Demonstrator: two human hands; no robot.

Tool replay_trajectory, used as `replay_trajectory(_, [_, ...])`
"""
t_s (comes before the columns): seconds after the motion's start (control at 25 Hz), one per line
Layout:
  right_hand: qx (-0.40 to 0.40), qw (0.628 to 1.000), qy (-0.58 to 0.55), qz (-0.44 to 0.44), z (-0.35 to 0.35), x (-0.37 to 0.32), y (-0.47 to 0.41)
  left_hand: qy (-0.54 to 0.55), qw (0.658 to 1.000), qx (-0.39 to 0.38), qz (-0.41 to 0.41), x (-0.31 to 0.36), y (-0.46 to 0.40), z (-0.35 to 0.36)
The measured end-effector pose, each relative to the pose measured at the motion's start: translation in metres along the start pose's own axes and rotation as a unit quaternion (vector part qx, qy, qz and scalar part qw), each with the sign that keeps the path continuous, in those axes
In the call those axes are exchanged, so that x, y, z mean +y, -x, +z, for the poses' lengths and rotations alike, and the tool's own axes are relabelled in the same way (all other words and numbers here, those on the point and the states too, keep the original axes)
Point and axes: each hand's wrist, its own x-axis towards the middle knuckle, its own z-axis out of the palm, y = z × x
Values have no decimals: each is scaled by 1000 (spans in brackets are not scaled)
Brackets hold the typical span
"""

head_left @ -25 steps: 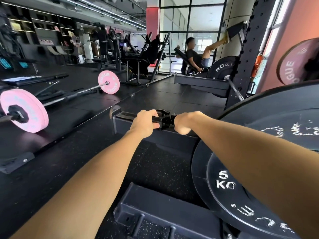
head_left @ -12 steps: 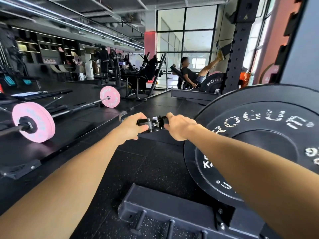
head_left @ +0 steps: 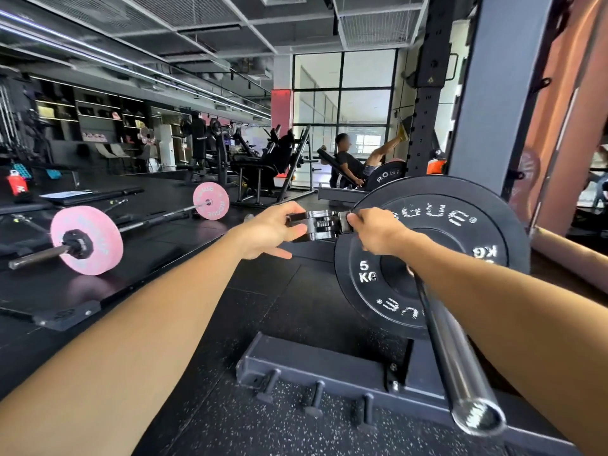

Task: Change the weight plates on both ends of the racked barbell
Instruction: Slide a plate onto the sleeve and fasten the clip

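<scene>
A black 5 kg plate (head_left: 460,232) sits on the racked barbell, whose bare steel sleeve (head_left: 450,350) points toward me at lower right. I hold a black barbell collar (head_left: 324,225) in the air, just left of the plate's upper edge. My left hand (head_left: 269,230) grips the collar's left end. The fingers of my right hand (head_left: 375,230) pinch its right end in front of the plate. Nothing is on the sleeve outside the plate.
The rack's grey upright (head_left: 487,93) rises behind the plate, and its floor base (head_left: 329,370) with several storage pegs lies below my arms. A barbell with pink plates (head_left: 87,240) lies on the floor at left. A person (head_left: 348,162) uses a leg press farther back.
My view has risen and shifted, so the plate and the bare sleeve now show fully. Both hands have stayed on the collar and carried it up beside the plate's upper edge.
</scene>
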Motion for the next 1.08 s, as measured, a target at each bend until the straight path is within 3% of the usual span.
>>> replay_trajectory(0.16, [-29,986,-158,51,-21,6,51,22,999,-39,9,28,44,23])
replay_trajectory(0.36, [-8,944,-308,118,-54,8,116,73,994,-82,-10,54,77,63])
replay_trajectory(0.76, [7,939,-280,197,-95,25,224,126,978,-164,-29,89,138,128])
replay_trajectory(1.08, [-41,922,-279,264,-71,46,272,134,966,-177,-131,54,157,172])
